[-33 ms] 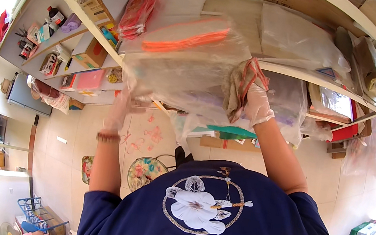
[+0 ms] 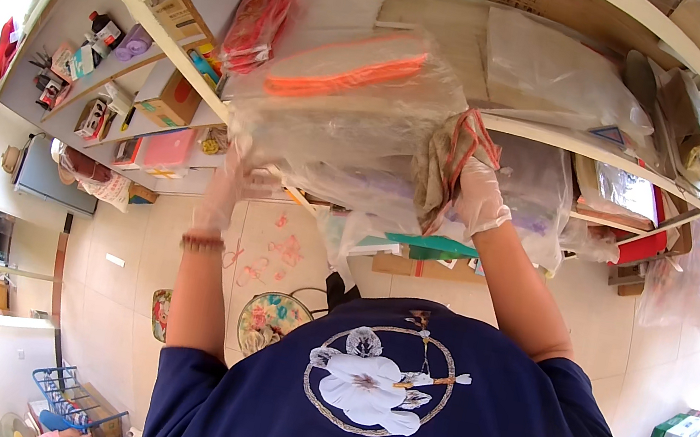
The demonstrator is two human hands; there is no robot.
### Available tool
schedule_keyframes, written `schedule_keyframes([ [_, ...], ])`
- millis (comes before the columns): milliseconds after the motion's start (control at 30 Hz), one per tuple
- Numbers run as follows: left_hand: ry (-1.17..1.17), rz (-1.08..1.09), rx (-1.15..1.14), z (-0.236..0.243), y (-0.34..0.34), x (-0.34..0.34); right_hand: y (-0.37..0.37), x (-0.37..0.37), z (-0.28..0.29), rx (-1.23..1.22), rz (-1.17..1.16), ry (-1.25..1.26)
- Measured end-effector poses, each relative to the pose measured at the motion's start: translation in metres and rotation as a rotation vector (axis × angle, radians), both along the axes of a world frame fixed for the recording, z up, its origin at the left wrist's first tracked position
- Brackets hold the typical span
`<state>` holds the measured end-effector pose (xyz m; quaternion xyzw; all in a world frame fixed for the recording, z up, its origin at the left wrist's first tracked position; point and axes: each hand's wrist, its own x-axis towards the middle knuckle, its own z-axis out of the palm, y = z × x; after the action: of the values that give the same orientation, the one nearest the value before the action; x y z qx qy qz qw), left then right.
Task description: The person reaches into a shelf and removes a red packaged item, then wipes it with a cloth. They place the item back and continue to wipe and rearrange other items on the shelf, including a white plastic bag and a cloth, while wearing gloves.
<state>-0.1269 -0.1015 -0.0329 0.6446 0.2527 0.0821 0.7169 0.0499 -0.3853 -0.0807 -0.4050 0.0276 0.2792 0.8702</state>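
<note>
My right hand (image 2: 481, 195), in a thin clear glove, is closed around a grey-brown cloth with a red-striped edge (image 2: 440, 174). The cloth hangs against the front of the shelf. My left hand (image 2: 231, 174), gloved the same way, is at the left end of a large clear plastic bag (image 2: 326, 144) and its fingers appear closed on that edge; glove and plastic blend there, so the fingertips are partly hidden. The bag drapes over the shelf's front, and a bright orange strip (image 2: 345, 75) lies across its top.
Around the plastic are a red package (image 2: 258, 23), more clear sheets (image 2: 564, 69) and cream shelf rails (image 2: 587, 148). Small boxes and bottles fill the left shelves (image 2: 170, 98). Below stand a floral-topped round stool (image 2: 272, 317) and a green item (image 2: 431, 247); pink scraps (image 2: 286, 249) lie on the floor.
My left hand and the plastic's left part have shifted very slightly and look less blurred. My right hand stays in place with the cloth.
</note>
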Motion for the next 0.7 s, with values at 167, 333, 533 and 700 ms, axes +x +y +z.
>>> schedule_keyframes([
  [167, -0.166, -0.132, -0.065, 0.009, 0.049, 0.022, -0.009, -0.002, 0.017, -0.021, -0.065, -0.009],
  [333, -0.186, -0.155, -0.487, 0.031, 0.054, 0.036, -0.017, 0.012, 0.019, 0.003, -0.083, -0.034],
  [533, -0.033, -0.154, 0.147, -0.007, 0.085, 0.095, -0.026, -0.015, 0.044, 0.005, 0.162, 0.017],
  [700, -0.201, -0.175, 0.134, 0.038, 0.025, 0.112, -0.057, -0.021, 0.040, 0.003, -0.031, -0.198],
])
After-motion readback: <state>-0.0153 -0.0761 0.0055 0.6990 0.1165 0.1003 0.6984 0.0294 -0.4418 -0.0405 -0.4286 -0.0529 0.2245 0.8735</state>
